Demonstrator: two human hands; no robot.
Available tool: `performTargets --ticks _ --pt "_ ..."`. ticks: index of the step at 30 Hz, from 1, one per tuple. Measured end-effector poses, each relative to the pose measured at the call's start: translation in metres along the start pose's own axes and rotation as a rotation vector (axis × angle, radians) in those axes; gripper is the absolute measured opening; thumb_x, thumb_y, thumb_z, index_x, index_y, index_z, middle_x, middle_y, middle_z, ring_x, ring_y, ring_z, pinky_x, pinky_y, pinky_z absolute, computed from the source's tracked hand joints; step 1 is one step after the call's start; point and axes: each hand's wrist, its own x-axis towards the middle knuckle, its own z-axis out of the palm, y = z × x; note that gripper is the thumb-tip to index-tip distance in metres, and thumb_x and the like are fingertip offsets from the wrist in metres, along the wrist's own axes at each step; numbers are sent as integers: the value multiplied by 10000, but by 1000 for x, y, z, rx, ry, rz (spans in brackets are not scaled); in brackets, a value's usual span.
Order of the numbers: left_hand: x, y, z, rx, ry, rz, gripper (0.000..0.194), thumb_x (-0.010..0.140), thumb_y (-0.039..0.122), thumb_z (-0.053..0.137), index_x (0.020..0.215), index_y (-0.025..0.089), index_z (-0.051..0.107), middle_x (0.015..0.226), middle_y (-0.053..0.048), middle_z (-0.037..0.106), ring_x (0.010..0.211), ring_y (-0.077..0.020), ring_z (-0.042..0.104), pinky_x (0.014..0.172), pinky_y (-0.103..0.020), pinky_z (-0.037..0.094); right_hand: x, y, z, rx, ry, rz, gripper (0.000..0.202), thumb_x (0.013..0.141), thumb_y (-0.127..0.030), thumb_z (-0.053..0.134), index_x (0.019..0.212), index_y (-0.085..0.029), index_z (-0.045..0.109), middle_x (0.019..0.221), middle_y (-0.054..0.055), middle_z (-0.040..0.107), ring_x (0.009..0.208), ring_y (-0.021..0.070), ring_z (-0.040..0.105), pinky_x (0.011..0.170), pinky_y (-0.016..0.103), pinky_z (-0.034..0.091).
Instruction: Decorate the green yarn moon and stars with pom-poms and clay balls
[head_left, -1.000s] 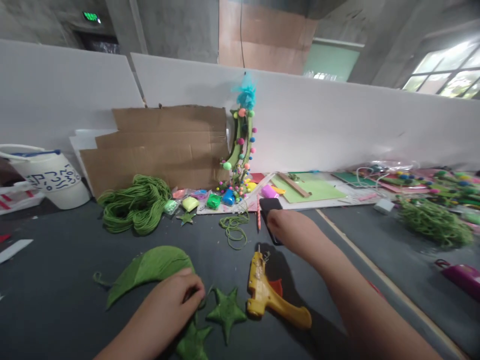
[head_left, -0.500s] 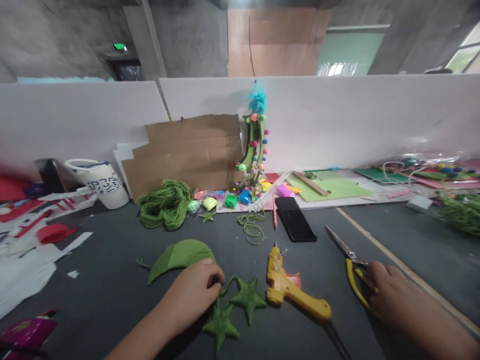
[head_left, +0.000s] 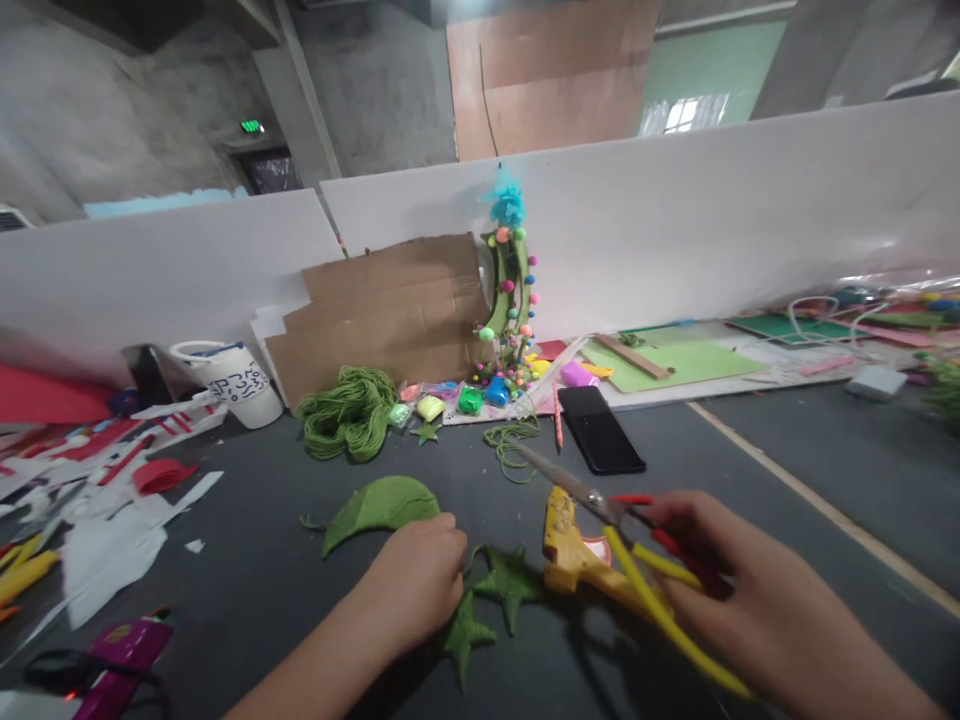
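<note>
Crescent (head_left: pixel 379 505) in green lies on the dark table (head_left: pixel 251 565), its right end beside or partly under the left hand (head_left: pixel 427 565). That hand stays low, fingers curled inward; I cannot tell whether they pinch anything. Just right of it sit a lower star (head_left: pixel 466 635) and an upper star (head_left: pixel 508 583), both green. Next comes the yellow glue gun (head_left: pixel 566 560), lying on its side, partly covered from view by the scissors (head_left: pixel 592 498). Those are the change: half a second ago they were well off to the right, and now the right hand (head_left: pixel 765 590) grips their handles, blades pointing left and away. My judgement is that this brings a cutting tool within reach of the green pieces.
</note>
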Motion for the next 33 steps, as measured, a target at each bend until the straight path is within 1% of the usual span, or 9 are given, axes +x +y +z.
performTargets --ticks 2,4,7,9,14,19,24,30,33 --pt "1 -4 4 -52 18 -38 153 650 81 461 587 193 545 665 -5 516 622 -151 476 577 -266 297 2 -22 9 146 -48 2 244 788 -270 540 1027 -222 534 898 48 654 752 187 623 652 258 488" --pt "1 -11 9 -131 28 -99 114 661 124 472 628 190 559 650 15 506 608 -137 471 558 -247 305 3 -35 16 243 -156 -1 201 805 -256 524 1002 -233 551 888 30 662 772 186 621 672 252 478" --pt "1 -25 11 -255 17 -192 118 706 220 461 668 178 564 573 48 434 541 -117 433 502 -225 299 -1 -38 24 262 -328 27 119 819 -308 519 887 -233 582 773 20 672 690 190 615 591 240 458" --pt "0 -30 10 -314 2 -222 148 719 259 453 667 172 561 546 61 392 517 -112 407 490 -221 295 -7 -35 28 224 -364 46 154 815 -363 531 886 -237 583 766 36 677 650 199 610 550 247 444" --pt "-2 -29 1 -347 -12 -192 198 697 227 458 751 166 639 631 31 460 595 -133 448 562 -239 336 -22 -22 26 106 -338 38 318 782 -434 587 1056 -282 535 957 63 662 782 233 619 651 298 465" --pt "1 -23 -1 -188 -41 -7 309 677 158 464 892 224 676 725 14 512 642 -139 485 589 -243 335 -28 -24 21 72 -345 39 297 787 -453 572 1033 -288 561 974 75 658 787 242 619 665 314 463" --pt "4 -21 2 -121 -47 -8 208 677 163 489 813 214 638 762 6 542 671 -144 502 593 -244 348 -21 -35 23 62 -304 57 285 756 -449 584 982 -275 586 836 57 683 677 228 617 555 270 430" --pt "-2 -13 2 5 -48 -8 104 705 192 510 756 218 597 786 2 544 678 -142 504 597 -251 327 -14 -39 32 113 -284 61 279 742 -398 603 979 -252 585 860 58 683 719 224 620 583 261 429" --pt "-5 -13 5 -59 -4 7 109 688 139 474 659 207 554 723 14 508 647 -130 472 581 -248 298 -14 -39 34 115 -286 79 255 762 -404 585 964 -247 593 831 55 682 679 211 615 560 255 418"
